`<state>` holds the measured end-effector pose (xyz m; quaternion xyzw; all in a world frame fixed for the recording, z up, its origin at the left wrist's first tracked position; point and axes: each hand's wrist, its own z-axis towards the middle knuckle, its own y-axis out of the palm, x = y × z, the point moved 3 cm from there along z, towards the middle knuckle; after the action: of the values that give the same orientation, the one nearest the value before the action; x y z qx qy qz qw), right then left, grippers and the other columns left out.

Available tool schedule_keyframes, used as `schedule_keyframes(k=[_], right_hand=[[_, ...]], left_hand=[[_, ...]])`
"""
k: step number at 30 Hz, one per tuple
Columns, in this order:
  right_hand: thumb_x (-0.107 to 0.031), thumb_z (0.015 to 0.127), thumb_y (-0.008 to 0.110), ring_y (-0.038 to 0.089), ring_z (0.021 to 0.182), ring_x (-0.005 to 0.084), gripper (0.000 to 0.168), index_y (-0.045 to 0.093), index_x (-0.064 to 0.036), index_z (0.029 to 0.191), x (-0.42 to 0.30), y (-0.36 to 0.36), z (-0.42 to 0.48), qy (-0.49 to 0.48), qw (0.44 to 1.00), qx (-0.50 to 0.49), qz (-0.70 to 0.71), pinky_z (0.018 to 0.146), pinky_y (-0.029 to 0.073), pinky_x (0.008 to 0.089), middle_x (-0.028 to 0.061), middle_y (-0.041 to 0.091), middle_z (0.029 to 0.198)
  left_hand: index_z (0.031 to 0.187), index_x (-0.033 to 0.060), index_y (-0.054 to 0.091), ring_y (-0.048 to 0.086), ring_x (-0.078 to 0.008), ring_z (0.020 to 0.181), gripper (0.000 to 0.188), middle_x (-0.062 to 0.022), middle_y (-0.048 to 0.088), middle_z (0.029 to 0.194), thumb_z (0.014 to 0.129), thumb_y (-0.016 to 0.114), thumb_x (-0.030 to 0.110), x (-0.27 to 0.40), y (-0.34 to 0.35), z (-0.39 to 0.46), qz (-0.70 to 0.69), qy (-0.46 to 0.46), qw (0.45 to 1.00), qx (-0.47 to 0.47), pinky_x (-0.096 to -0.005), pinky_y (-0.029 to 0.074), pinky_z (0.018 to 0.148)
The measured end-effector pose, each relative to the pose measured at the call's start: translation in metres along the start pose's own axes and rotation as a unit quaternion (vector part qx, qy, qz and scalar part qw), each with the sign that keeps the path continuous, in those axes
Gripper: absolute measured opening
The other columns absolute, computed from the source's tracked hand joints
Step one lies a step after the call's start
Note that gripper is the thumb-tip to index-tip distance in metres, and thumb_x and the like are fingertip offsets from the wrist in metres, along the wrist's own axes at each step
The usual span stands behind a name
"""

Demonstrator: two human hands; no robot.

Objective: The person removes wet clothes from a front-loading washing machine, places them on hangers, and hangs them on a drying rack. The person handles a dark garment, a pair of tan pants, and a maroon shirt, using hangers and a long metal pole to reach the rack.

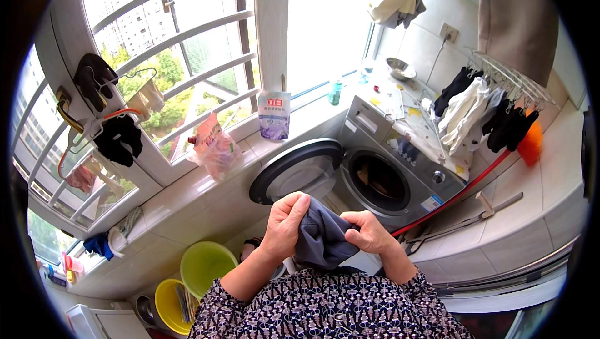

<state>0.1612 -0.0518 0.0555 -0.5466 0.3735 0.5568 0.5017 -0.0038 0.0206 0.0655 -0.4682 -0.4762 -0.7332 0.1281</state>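
Note:
A dark grey-blue piece of cloth [323, 238], probably a garment, is stretched between my two hands in front of my chest. My left hand [287, 221] pinches its upper left edge with the thumb on top. On the other side, my right hand [368, 232] grips the cloth with curled fingers. Just beyond them stands a grey front-loading washing machine [422, 189]. Its round door [300, 168] hangs wide open to the left, and some brownish fabric [375, 182] shows in the dark drum. The cloth's lower end is partly hidden against my patterned top.
A clip hanger [511, 76] with socks hangs at the right, above a red pole [468, 196]. Detergent pouches [274, 116] stand on the tiled window sill [206, 182]. Green [206, 264] and yellow basins [171, 304] lie at lower left. A metal bowl [401, 68] sits on the machine's cover.

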Motion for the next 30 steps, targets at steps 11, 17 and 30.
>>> schedule_keyframes(k=[11,17,30], right_hand=[[-0.016,0.094,0.053,0.052,0.070,0.0040,0.025,0.063,0.006,0.097,0.005,0.025,0.020,0.056,0.982,0.083,0.161,0.062,0.044,0.0192,-0.0009,0.062,0.081],[-0.017,0.094,0.053,0.050,0.068,0.0020,0.024,0.063,0.003,0.089,0.020,0.034,0.034,0.055,0.984,0.122,0.116,0.059,0.042,0.0178,-0.0028,0.060,0.078],[-0.015,0.094,0.053,0.048,0.064,0.0012,0.023,0.063,0.003,0.083,0.017,0.053,0.048,0.070,0.962,0.226,0.138,0.056,0.041,0.0166,-0.0039,0.059,0.074]], left_hand=[[0.090,0.0025,0.061,0.054,-0.0072,0.066,0.010,-0.0023,0.060,0.074,0.087,0.061,0.012,0.013,-0.046,0.005,0.368,0.057,0.925,0.078,-0.0219,0.045,0.057],[0.084,0.0025,0.063,0.062,-0.0218,0.067,0.014,-0.0092,0.064,0.080,0.071,0.068,-0.004,0.041,-0.029,-0.011,0.455,0.350,0.814,-0.088,-0.0290,0.050,0.060],[0.087,0.0079,0.062,0.060,-0.0270,0.073,0.012,-0.0067,0.060,0.076,0.080,0.059,0.017,0.004,-0.064,-0.006,0.660,0.154,0.683,-0.273,-0.0362,0.049,0.065]])
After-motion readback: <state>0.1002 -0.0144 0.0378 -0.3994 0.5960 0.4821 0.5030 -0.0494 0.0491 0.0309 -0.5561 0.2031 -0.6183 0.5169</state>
